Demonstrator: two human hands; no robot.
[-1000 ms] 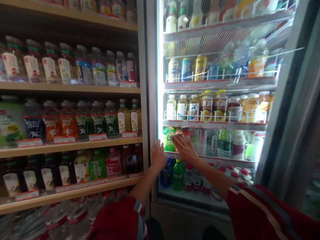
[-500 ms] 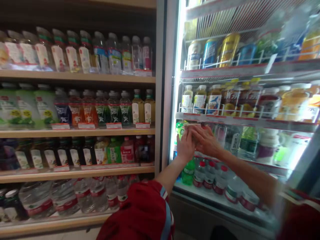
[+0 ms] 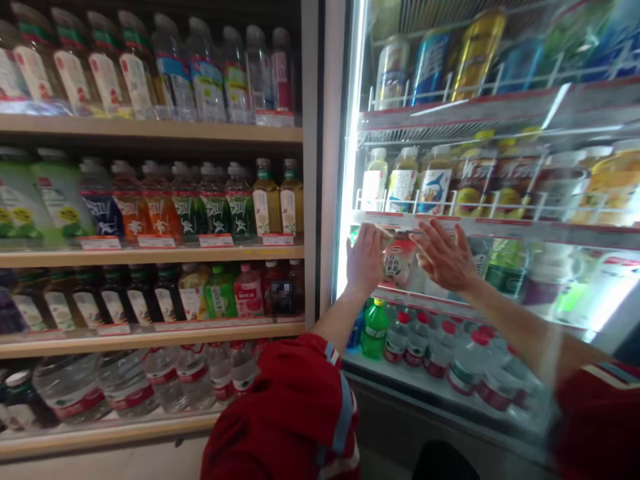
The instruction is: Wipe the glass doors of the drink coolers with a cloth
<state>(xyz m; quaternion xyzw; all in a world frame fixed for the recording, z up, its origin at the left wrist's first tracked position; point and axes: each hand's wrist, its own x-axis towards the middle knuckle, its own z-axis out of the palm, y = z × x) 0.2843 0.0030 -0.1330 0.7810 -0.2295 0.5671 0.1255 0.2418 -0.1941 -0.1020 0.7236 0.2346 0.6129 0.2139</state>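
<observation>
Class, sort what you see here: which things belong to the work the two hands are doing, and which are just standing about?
In the work:
- left hand, beside the bottle
- right hand, fingers spread at its other side
- red-labelled bottle between them
- fridge shelf just above it

Standing about:
- green bottle on the shelf below
- cans higher up
- wooden shelves of drinks to the left

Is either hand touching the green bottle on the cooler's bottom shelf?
No: both the left hand and right hand are up at a red-labelled bottle.
</observation>
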